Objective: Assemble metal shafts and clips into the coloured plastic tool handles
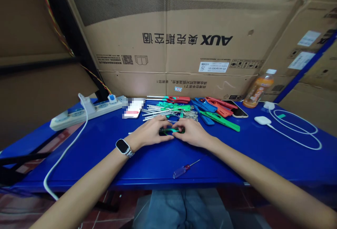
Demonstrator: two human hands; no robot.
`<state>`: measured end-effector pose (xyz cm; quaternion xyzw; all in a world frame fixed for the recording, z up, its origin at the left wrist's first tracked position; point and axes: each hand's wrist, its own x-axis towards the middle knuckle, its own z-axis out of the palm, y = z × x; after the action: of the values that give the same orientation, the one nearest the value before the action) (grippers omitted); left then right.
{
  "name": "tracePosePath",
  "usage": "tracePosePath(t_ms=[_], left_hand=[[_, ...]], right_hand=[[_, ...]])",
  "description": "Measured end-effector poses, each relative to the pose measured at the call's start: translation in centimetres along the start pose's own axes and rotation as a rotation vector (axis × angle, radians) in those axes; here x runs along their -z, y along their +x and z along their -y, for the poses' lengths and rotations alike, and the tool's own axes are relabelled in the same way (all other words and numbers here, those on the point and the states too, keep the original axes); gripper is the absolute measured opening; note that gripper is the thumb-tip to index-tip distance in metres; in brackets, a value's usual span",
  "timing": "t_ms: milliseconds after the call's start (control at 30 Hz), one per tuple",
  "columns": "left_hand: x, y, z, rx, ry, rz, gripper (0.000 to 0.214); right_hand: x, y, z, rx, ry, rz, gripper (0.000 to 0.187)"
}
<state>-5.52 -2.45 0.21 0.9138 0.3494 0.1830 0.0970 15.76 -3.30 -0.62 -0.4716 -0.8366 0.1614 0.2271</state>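
A dark and green long-nosed lighter [171, 130] lies crosswise between my hands, just above the blue table; a bit of its metal nozzle shows left of my fingers. My left hand [152, 130] wraps round its left part, and my right hand [193, 132] pinches its right end. My fingers cover much of it. Right behind them is a pile of metal lighter tubes [151, 111] with green plastic pieces [173, 106]. A red lighter [179, 99] lies on the far side of that pile. Nearer me rests a screwdriver [181, 171] with a clear and red handle.
Blue, red and green plastic shells [221, 120] lie right of the pile beside a phone [238, 109]. A drink bottle [259, 88] and a white charger cable [302, 134] are farther right. At left stand a power strip [98, 111] and another phone [134, 108]. Cardboard [118, 25] walls the back.
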Motion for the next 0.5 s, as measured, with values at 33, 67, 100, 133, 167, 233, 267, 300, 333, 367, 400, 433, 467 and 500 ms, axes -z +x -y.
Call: tracePosePath(t_ms=[33, 67, 100, 133, 167, 233, 267, 300, 333, 367, 400, 433, 467, 500], left_hand=[[-0.2, 0.1, 0.0, -0.003, 0.024, 0.005, 0.035], [-0.5, 0.2, 0.1, -0.008, 0.041, 0.009, 0.036], [-0.6, 0.3, 0.1, -0.014, 0.051, 0.011, 0.036], [-0.7, 0.3, 0.2, -0.021, 0.054, 0.011, 0.035], [-0.8, 0.3, 0.3, -0.026, 0.052, 0.012, 0.035], [-0.7, 0.3, 0.5, -0.03, 0.041, 0.017, 0.036], [-0.6, 0.3, 0.6, -0.032, 0.035, 0.024, 0.037], [-0.5, 0.3, 0.6, -0.033, 0.032, 0.032, 0.037], [-0.4, 0.3, 0.6, -0.034, 0.029, 0.04, 0.038], [-0.4, 0.3, 0.6, -0.032, 0.028, 0.046, 0.038], [-0.3, 0.3, 0.5, -0.03, 0.028, 0.05, 0.039], [-0.3, 0.2, 0.5, -0.028, 0.028, 0.049, 0.04], [-0.3, 0.2, 0.5, -0.027, 0.028, 0.044, 0.04], [-0.3, 0.2, 0.5, -0.027, 0.028, 0.034, 0.04]], right_hand=[[0.2, 0.2, -0.3, -0.003, 0.066, -0.016, 0.015], [0.5, 0.6, -0.7, -0.007, 0.13, -0.042, 0.016], [1.0, 1.2, -1.2, -0.01, 0.182, -0.088, 0.016], [1.6, 1.9, -1.7, -0.011, 0.193, -0.14, 0.015], [2.3, 2.7, -2.2, -0.012, 0.167, -0.191, 0.013], [3.6, 4.6, -3.2, -0.048, 0.056, -0.259, 0.014], [4.1, 5.6, -3.6, -0.078, -0.011, -0.272, 0.015], [4.4, 6.6, -4.0, -0.108, -0.08, -0.268, 0.017], [4.6, 7.6, -4.3, -0.14, -0.129, -0.223, 0.018], [4.7, 8.4, -4.4, -0.166, -0.159, -0.139, 0.019], [4.6, 9.2, -4.5, -0.176, -0.162, -0.094, 0.016], [4.3, 9.8, -4.5, -0.187, -0.167, -0.061, 0.012], [4.1, 10.4, -4.5, -0.198, -0.167, -0.033, 0.008], [3.8, 10.8, -4.5, -0.207, -0.166, -0.018, 0.005]])
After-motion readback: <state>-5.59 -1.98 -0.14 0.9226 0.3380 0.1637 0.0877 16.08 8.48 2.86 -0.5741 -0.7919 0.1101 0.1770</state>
